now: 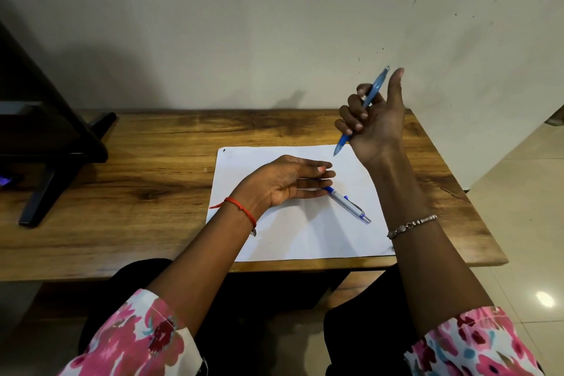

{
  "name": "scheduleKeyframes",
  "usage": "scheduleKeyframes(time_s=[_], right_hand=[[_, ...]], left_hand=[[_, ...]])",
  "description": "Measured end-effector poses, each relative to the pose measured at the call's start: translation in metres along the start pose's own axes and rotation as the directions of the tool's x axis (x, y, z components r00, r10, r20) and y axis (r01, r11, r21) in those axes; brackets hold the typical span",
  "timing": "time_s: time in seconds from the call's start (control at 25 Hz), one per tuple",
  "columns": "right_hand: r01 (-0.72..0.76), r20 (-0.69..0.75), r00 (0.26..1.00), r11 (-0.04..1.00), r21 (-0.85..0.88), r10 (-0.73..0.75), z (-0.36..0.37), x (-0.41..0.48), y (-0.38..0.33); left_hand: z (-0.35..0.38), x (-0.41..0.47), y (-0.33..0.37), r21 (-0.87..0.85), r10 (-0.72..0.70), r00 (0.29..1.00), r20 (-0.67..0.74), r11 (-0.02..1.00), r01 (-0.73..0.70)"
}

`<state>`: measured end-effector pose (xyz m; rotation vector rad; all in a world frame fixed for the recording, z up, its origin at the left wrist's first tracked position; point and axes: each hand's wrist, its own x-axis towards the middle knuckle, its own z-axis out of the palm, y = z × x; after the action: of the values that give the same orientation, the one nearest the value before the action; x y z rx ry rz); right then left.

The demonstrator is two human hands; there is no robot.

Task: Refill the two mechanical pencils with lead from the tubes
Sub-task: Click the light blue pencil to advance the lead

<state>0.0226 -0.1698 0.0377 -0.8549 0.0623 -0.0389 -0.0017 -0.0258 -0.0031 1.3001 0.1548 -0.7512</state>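
My right hand is raised above the table's far right, fingers curled around a light blue mechanical pencil, tip pointing down at the paper and thumb sticking up. A second pencil, silver with a blue grip, lies flat on the white sheet of paper. My left hand hovers palm up over the paper, fingers stretched out and close together, fingertips just above the silver pencil's blue end. Something small and pale shows at a fingertip; I cannot tell what it is. No lead tubes are visible.
The wooden table stands against a grey wall. A dark stand with splayed legs occupies the table's left end. Tiled floor lies to the right. My knees are below the front edge.
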Motion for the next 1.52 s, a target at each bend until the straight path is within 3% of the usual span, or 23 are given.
scheduleKeyframes(time_s=[0.32,1.52], right_hand=[[-0.084,-0.017,0.996,0.993,-0.084,0.083,0.005,-0.008,-0.004],[-0.039,0.022,0.999,0.980,-0.197,0.044,0.012,-0.011,-0.007]], left_hand=[[0.007,-0.001,-0.003,0.026,-0.049,0.999,-0.007,0.998,0.049],[0.007,0.001,-0.005,-0.034,-0.026,1.000,0.003,0.999,0.026]])
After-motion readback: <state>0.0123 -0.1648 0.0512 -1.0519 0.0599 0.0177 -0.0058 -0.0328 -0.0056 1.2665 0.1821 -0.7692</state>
